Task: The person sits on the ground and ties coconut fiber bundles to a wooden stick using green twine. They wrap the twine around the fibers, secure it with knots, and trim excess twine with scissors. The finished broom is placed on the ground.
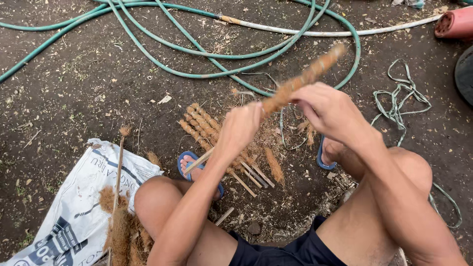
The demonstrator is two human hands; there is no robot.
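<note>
I sit low over bare dirt with both knees up. My left hand [241,129] is closed around the lower part of a wooden stick wrapped in brown coir fibre [308,76], which slants up to the right. My right hand [327,109] grips the wrapped part higher up, fingers curled over it. The stick's bare end [197,161] pokes out below my left hand. On the ground behind my hands lie several finished fibre-wrapped sticks [204,125] side by side.
A green garden hose [197,51] loops across the dirt at the top. A white printed sack [74,207] lies at lower left with loose coir [120,231] and a stick on it. Green string [396,106] lies at right. Blue sandals [189,165] are on my feet.
</note>
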